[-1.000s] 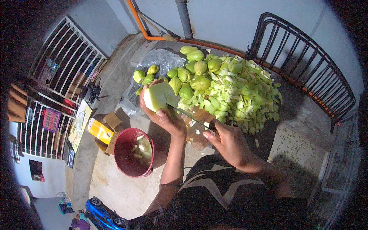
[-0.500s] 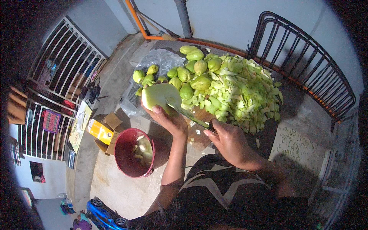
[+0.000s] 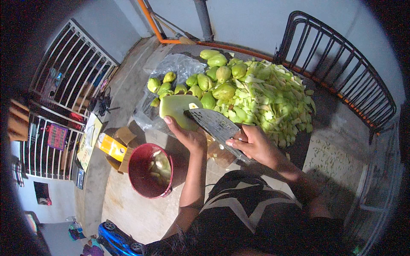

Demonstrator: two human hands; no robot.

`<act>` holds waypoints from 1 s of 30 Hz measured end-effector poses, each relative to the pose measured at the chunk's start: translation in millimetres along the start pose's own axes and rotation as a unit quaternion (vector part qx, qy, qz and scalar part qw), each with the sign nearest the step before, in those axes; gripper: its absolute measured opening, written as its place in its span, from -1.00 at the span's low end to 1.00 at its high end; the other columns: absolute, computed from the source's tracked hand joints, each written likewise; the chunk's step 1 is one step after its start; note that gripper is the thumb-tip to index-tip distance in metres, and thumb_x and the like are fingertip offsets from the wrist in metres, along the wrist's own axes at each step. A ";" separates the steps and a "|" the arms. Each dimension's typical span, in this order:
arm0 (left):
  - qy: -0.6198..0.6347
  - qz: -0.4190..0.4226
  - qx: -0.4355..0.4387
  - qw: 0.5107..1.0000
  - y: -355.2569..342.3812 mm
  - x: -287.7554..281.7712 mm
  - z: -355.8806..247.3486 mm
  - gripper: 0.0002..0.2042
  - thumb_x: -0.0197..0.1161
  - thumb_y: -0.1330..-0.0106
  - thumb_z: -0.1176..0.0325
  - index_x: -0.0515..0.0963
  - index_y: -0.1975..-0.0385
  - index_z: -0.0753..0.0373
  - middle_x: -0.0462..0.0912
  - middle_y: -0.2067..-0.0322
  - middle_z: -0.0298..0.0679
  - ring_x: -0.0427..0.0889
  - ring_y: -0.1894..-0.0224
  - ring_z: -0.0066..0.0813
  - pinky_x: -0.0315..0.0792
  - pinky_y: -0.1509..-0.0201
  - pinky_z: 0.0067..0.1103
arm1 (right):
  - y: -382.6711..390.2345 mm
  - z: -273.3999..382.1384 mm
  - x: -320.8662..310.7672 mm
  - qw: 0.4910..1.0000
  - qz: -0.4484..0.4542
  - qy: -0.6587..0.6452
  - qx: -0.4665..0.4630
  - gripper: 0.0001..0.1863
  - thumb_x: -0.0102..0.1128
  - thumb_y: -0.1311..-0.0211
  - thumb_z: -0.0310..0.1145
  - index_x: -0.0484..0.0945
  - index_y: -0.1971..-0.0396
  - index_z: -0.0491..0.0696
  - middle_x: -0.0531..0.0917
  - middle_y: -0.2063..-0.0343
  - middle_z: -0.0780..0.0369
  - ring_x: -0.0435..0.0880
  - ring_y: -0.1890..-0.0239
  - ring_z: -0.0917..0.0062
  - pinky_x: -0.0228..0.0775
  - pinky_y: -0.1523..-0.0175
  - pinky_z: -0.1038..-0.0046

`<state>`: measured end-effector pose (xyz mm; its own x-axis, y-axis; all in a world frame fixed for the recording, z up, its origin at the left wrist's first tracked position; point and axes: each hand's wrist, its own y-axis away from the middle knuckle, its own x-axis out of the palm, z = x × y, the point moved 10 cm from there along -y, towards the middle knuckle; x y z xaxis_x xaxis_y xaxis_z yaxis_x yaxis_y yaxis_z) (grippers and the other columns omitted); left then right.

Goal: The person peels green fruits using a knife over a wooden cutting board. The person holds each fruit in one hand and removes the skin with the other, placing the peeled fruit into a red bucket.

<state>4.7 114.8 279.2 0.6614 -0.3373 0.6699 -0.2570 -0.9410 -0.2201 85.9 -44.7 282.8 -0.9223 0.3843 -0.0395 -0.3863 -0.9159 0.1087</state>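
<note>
My left hand cups a peeled, pale green cut fruit from below, its cut face turned up. A small whitish patch shows on that face. My right hand is wrapped round the dark handle of a broad-bladed knife. The blade lies with its wet flat side up, and its tip is at the fruit's right edge. Beyond my hands sit several whole green fruits, with a large heap of pale green peelings to their right.
A red bucket holding pale pieces stands left of my left forearm. Beside it is an open cardboard box with a yellow packet. Clear plastic lies behind the fruits. A black metal rack leans at the far right wall.
The knife has turned, from blade nearly edge-on to flat side showing, and its tip has drawn back from the cut face. My right hand has shifted slightly right. The left still holds the fruit.
</note>
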 end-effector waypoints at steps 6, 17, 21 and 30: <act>0.050 -0.048 -0.090 0.993 -15.5 -11.0 7.5 -0.44 -0.14 -0.32 -0.13 0.23 -0.12 0.19 0.42 -0.01 -0.12 0.45 -0.04 -0.20 0.34 -0.11 -0.33 | 11.6 -5.8 -32.4 0.994 -0.056 0.025 0.089 -0.74 0.20 -0.14 -0.32 0.40 0.34 -0.19 0.43 0.72 0.38 0.26 0.81 0.76 0.08 0.69 0.63; 0.171 0.073 -0.133 0.974 -28.2 30.8 10.5 -0.37 -0.06 -0.25 -0.19 0.20 -0.14 0.20 0.46 0.06 0.05 0.49 0.03 0.05 0.39 -0.09 -0.23 | 16.9 -35.9 -36.4 0.993 0.008 -0.010 0.118 -0.68 0.17 -0.13 -0.23 0.34 0.38 -0.18 0.40 0.81 0.32 0.30 0.86 0.66 0.11 0.71 0.54; 0.144 0.083 -0.128 0.978 -26.6 32.0 12.9 -0.36 -0.06 -0.25 -0.20 0.20 -0.14 0.20 0.46 0.05 0.03 0.49 0.02 0.03 0.37 -0.10 -0.24 | 18.1 -24.6 -35.1 0.994 -0.009 0.015 0.108 -0.76 0.12 -0.16 -0.31 0.35 0.55 -0.13 0.38 0.85 0.34 0.30 0.86 0.69 0.11 0.70 0.57; 0.108 0.078 -0.170 0.976 -23.7 26.2 24.5 -0.39 -0.03 -0.26 -0.16 0.25 -0.10 0.22 0.49 0.05 -0.12 0.51 0.02 -0.20 0.39 -0.07 -0.32 | 14.2 -38.5 -27.5 0.992 0.046 -0.052 0.101 -0.62 0.12 -0.18 -0.23 0.35 0.76 -0.06 0.38 0.89 0.35 0.31 0.86 0.69 0.12 0.71 0.59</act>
<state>45.4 127.7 284.6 0.4417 -0.4276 0.7887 -0.5858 -0.8033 -0.1074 105.6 -72.7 247.1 -0.9439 0.3201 0.0817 -0.2822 -0.9099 0.3041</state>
